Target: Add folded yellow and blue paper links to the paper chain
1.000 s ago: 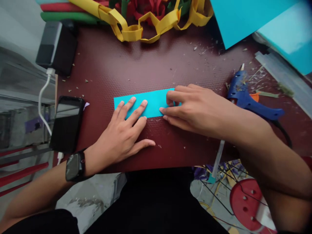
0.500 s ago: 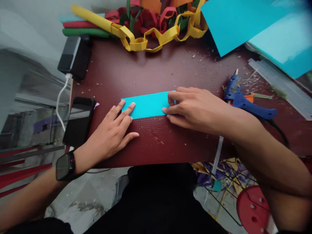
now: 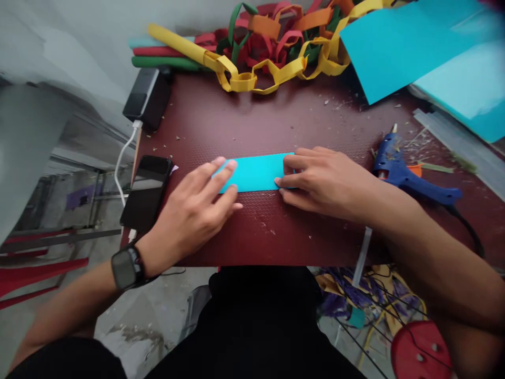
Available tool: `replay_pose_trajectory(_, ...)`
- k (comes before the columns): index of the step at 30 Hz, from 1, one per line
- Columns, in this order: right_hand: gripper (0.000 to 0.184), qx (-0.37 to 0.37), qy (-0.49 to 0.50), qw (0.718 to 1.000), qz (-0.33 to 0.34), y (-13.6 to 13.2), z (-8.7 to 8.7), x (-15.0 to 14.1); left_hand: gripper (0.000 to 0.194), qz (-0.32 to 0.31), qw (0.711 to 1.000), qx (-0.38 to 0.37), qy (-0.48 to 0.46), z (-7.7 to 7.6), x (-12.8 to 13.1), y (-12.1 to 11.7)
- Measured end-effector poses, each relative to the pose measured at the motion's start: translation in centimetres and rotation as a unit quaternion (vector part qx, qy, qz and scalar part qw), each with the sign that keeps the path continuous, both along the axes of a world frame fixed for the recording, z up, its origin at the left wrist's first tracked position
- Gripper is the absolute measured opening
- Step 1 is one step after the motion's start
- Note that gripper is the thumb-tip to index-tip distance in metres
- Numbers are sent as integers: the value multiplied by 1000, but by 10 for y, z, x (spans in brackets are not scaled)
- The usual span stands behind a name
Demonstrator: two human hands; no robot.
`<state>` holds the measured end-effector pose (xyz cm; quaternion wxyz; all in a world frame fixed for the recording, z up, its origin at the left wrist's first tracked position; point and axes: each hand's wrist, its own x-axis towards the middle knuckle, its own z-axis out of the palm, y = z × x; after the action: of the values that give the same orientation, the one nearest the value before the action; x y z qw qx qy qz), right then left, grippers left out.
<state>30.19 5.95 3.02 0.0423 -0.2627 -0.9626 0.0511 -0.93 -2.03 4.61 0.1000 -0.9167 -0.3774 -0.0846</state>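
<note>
A folded-looking turquoise strip of paper (image 3: 254,172) lies flat on the dark red table (image 3: 244,226) in front of me. My left hand (image 3: 199,205) is over the strip's left end, its fingers apart and slightly blurred; whether the fingertips touch the paper I cannot tell. At the other end, my right hand (image 3: 319,179) has its fingers curled onto the paper's right edge, with the thumb tip on the lower corner. The right fingers cover that end of the strip.
Along the back lie a yellow paper chain (image 3: 292,71) and rolled papers (image 3: 169,63). Turquoise sheets (image 3: 402,47) are at the back right. A blue glue gun (image 3: 406,171) lies right of my hand. A black phone (image 3: 145,192) and a power bank (image 3: 148,97) line the left edge.
My left hand has shifted right along the strip and now covers more of its left end. The right hand stays at the right end. The whole view has shifted a little.
</note>
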Motion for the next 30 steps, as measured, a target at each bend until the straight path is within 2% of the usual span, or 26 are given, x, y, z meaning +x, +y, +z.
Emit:
replay_pose_trajectory(3,32,29,6,999,14,0,-2,-3,29,-56,996,-33,61,-6,18,15)
replay_pose_trajectory(6,29,48,24,997,50,-2,-4,-10,34,-53,994,-48,86,-12,22,20)
replay_pose_trajectory(9,30,50,47,994,82,-6,-7,-18,39,-55,995,-39,73,-13,20,19)
replay_pose_trajectory(14,31,45,49,996,60,-8,-11,-19,38,-74,996,-46,30,-10,13,22)
replay_pose_trajectory(19,39,8,46,998,35,-6,-4,-4,30,-97,992,-77,-16,-10,3,33)
replay_pose_trajectory(25,52,-64,22,998,3,6,6,28,47,-86,988,-112,-63,-16,-12,46)
replay_pose_trajectory(30,57,-93,0,995,-32,18,7,49,37,-82,985,-122,-89,-21,-18,55)
